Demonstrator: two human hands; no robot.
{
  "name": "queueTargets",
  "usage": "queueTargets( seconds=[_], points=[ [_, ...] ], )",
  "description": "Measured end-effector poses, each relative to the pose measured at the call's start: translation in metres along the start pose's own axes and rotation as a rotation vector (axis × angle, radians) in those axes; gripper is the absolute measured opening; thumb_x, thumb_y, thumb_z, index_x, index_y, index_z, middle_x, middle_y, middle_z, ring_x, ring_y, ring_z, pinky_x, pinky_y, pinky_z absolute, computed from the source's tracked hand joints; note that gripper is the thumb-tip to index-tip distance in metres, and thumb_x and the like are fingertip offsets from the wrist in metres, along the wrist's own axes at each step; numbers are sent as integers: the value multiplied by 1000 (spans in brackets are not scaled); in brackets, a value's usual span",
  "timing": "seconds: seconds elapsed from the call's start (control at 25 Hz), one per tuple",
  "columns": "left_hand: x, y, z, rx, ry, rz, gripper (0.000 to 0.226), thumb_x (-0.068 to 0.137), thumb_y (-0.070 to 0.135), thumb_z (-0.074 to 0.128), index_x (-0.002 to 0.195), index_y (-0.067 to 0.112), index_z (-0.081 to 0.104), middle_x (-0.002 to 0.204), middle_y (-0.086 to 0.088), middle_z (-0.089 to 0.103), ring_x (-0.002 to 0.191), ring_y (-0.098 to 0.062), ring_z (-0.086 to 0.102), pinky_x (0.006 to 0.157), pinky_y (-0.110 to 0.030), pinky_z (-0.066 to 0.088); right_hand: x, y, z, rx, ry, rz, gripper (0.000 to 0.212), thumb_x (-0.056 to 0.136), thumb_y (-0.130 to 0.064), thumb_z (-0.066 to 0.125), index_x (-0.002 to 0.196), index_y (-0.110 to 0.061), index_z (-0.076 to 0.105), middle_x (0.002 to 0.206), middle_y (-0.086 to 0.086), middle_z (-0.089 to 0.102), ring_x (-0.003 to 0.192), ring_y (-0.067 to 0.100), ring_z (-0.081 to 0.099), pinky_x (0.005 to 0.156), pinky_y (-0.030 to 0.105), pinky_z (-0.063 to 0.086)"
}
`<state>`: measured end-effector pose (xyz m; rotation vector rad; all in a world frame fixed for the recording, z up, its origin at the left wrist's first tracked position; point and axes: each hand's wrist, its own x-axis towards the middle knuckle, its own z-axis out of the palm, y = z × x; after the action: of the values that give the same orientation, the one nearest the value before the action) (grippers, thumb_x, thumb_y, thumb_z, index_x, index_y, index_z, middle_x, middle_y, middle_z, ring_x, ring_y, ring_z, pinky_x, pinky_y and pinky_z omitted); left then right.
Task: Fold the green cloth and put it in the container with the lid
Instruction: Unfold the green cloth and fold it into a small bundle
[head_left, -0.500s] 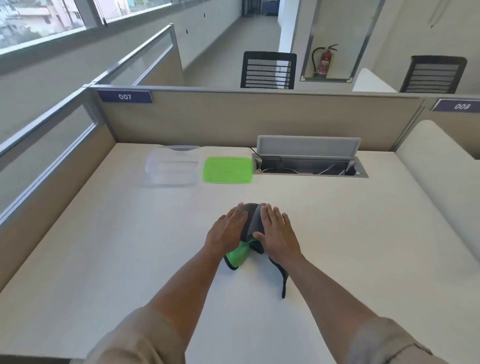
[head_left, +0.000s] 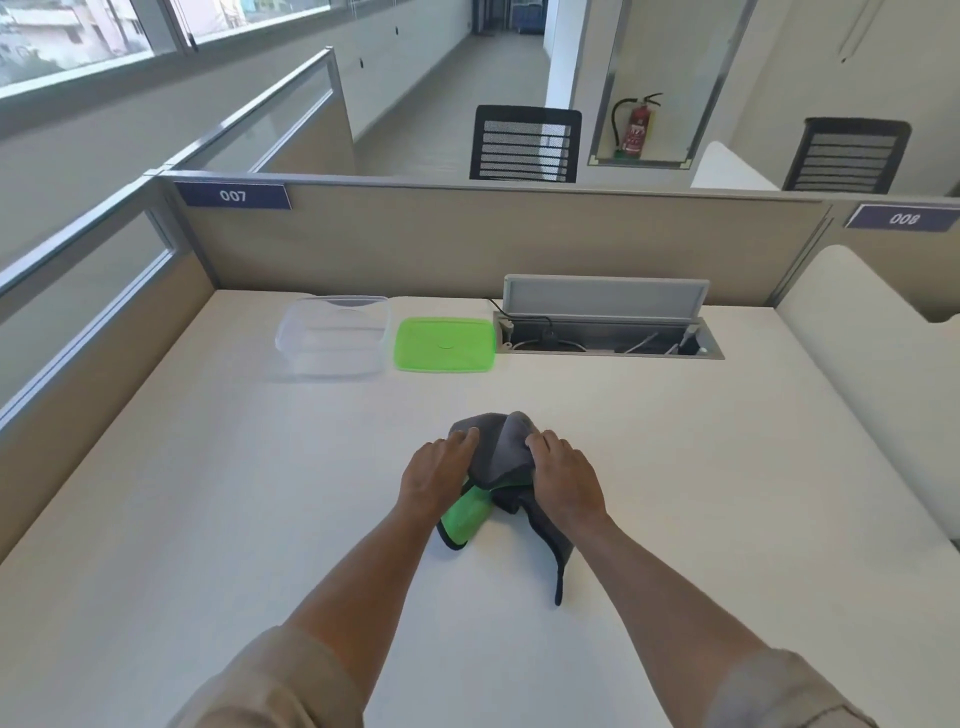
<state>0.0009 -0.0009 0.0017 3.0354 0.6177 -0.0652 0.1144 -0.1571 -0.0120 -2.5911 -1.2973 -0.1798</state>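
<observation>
Green cloth (head_left: 467, 514): bunched, grey side up.
Left hand (head_left: 435, 475), right hand (head_left: 566, 478): both grasping its edges.
Advice: I align corners first.
Container (head_left: 332, 338): 11 o'clock, open.

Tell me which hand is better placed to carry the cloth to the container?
Probably left: the left hand rests on the cloth, and the open container stands far left, lid beside it.

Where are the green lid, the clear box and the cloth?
green lid (head_left: 444, 345), head view, on the middle of its flat top.
clear box (head_left: 332, 338), head view, on its see-through inside wall.
cloth (head_left: 500, 452), head view, on the grey fold between the two hands.
</observation>
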Motion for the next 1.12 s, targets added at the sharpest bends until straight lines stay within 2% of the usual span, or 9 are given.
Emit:
queueTargets(
  seconds=[0.16,0.32,0.4,0.52,0.64,0.72,0.76,0.92,1.12],
  points=[
    [4,-4,6,-4,37,-19,58,86,3,55,141,14,38,110,-8,66,87,-32,67,68,-34,38,7,6,-14,110,16,101,22,89,-1,44,106,-8,57,95,8,64,72,36,60,54,37,44],
    [7,-3,9,38,28,-11,23,87,4,53,106,17,55,95,-3,67,79,-27,66,74,-33,41,19,8,-29,155,105,141,12,93,-15,55,103,-10,57,86,9,66,66,40,60,52,39,46],
    [9,-3,8,10,64,-48,21,88,1,45,95,16,58,89,-4,68,72,-28,62,72,-33,39,23,9,-38,194,138,170,12,93,-18,57,101,-10,59,84,10,67,67,40,60,55,40,48],
    [12,-9,3,-140,166,-163,23,89,1,39,95,12,58,84,-8,67,62,-32,48,66,-36,34,30,17,-53,209,150,159,14,92,-23,60,95,-10,59,82,9,67,70,38,60,58,39,48],
    [15,-26,-11,-209,234,-228,22,91,3,41,97,12,60,86,-9,68,63,-34,52,62,-35,31,36,33,-69,210,191,149,10,90,-23,64,90,-13,61,84,3,66,72,31,61,60,37,50],
    [17,-40,-20,-241,278,-258,22,90,3,41,97,11,61,88,-10,67,62,-32,47,63,-36,31,39,45,-81,202,259,186,2,90,-16,63,91,-16,62,88,0,65,75,28,62,61,35,50],
    [17,-46,-23,-260,294,-280,23,90,3,42,96,11,61,88,-10,66,63,-32,46,63,-36,31,40,51,-87,191,296,192,4,90,-13,62,93,-16,64,90,0,66,77,27,62,61,34,49],
    [21,-63,-44,-361,332,-346,19,88,3,44,91,10,62,88,-12,65,70,-33,53,61,-37,38,51,63,-109,152,359,167,12,91,-10,60,98,-16,66,93,1,68,78,29,64,60,35,49],
    [35,-77,-88,-409,413,-367,12,88,12,50,86,9,62,83,-13,65,72,-34,55,59,-36,38,73,66,-137,187,452,174,6,87,-14,68,92,-13,68,89,7,71,77,32,66,60,37,53]
  ],
)
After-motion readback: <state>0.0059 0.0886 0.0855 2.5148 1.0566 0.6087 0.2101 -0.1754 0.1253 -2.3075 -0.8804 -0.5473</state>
